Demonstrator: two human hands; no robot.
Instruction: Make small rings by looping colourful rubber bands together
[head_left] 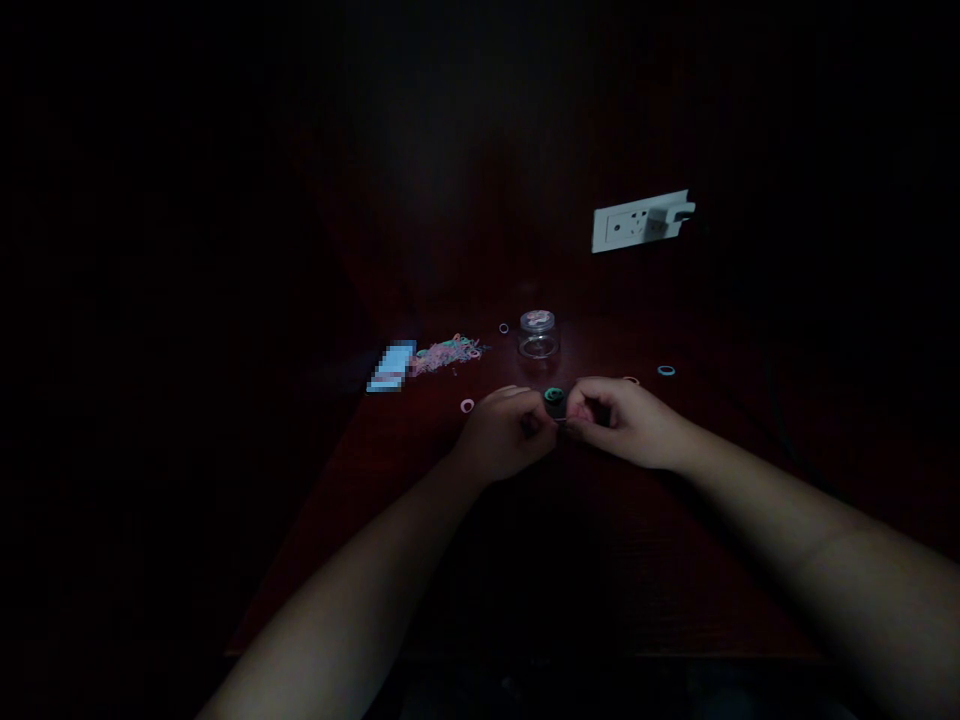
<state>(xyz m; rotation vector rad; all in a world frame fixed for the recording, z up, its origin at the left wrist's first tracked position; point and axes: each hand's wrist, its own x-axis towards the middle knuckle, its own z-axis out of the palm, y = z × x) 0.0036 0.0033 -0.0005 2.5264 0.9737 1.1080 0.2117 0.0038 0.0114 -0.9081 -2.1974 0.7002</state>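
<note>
My left hand (514, 430) and my right hand (619, 420) are close together above the table, thumbs and fingers pinched. A thin pale band (562, 419) shows between their fingertips; it is small and dim, and its ends are hidden in the fingers. Just behind, between the two hands, is a small dark item with a green round top (554, 395), whose kind I cannot make out. Beyond it stands a clear round jar (538, 340) with its lid on. One pink ring-shaped hair tie (467, 406) lies left of my left hand.
A heap of coloured hair ties (450, 353) lies at the left beside a lit phone (391, 366). A blue hair tie (666, 370) is at the right, a pale one (503, 328) near the jar. A wall socket (641, 222) holds a plug. The surroundings are very dark.
</note>
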